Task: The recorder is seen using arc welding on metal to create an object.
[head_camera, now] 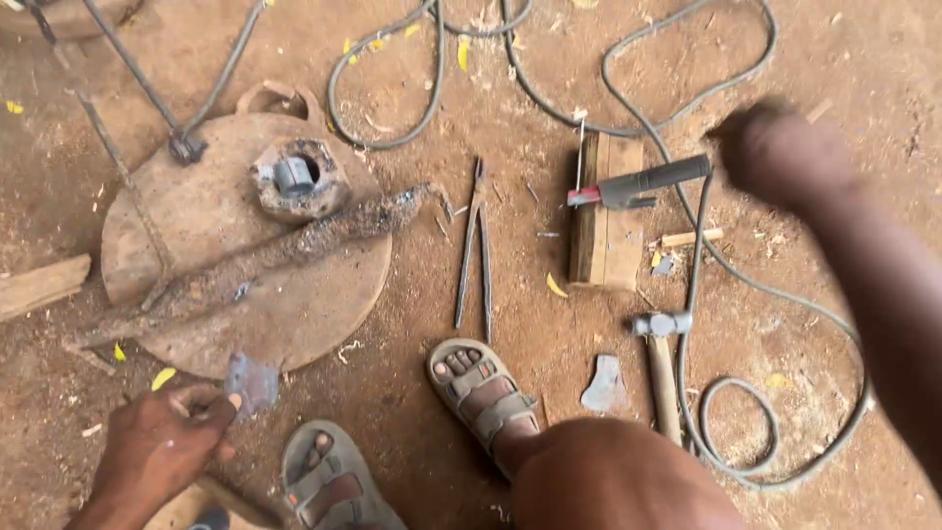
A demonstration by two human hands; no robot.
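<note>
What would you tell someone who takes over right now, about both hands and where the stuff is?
Left hand: pinching a small flat metal piece at the edge of the round metal plate.
Right hand: blurred, empty as far as can be seen, just right of the electrode holder lying on the wooden block.
On the dirt: tongs, hammer, another metal piece.
No weld seen on the held piece.
</note>
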